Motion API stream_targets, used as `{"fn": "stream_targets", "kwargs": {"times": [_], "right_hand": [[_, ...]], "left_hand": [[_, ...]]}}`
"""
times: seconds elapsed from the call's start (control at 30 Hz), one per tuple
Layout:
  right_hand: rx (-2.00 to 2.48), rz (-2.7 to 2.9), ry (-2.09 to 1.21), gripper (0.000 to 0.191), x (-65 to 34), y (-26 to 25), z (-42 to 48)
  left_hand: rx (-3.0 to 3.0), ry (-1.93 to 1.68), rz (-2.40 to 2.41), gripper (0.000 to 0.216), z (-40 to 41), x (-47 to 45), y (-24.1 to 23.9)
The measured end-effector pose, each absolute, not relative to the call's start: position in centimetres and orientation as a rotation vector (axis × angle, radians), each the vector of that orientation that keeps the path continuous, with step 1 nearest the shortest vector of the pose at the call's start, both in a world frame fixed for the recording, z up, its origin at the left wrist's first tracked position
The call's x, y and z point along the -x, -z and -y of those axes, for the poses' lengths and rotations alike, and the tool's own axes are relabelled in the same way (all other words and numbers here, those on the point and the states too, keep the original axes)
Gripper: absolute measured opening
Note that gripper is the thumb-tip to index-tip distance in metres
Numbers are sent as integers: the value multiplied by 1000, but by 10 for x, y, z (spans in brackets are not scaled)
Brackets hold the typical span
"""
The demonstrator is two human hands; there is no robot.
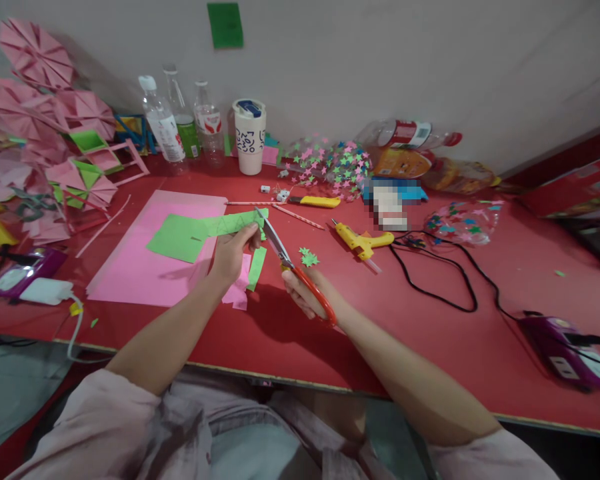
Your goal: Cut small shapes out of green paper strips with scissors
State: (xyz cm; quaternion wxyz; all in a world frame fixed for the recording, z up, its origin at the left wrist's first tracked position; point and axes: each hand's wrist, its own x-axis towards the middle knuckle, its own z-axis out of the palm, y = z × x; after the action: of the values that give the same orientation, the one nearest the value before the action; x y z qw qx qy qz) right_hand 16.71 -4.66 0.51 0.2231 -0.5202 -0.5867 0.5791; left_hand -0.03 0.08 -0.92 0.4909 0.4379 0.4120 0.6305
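My left hand [234, 253] pinches a green paper strip [225, 224] with pencil lines drawn along it. In my right hand [305, 293] is a pair of scissors [307, 283] with orange-red handles, its blades pointing up and left across the strip's right end. Whether the blades are parted is hard to tell. Just right of the blades lies a small pile of cut green paper stars [309, 257]. A larger green paper piece [177, 238] rests on a pink paper sheet [140, 270] to the left. Green and pink scraps [257, 269] lie below my left hand.
Behind my hands are a yellow cutter knife [320, 201] and striped straws [297, 217]. A yellow glue gun [363, 241] with a black cord lies to the right. Bottles [163, 127] and a white cup [250, 140] stand near the wall; pink paper crafts [83, 113] crowd the left.
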Motion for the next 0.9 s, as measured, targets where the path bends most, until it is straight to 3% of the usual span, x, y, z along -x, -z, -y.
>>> {"fn": "stream_targets", "kwargs": {"times": [0.9], "right_hand": [[1400,1651,-1571,43,-170,-3,43]], "left_hand": [[-980,-1658,-947,22,-10,10,3]]}}
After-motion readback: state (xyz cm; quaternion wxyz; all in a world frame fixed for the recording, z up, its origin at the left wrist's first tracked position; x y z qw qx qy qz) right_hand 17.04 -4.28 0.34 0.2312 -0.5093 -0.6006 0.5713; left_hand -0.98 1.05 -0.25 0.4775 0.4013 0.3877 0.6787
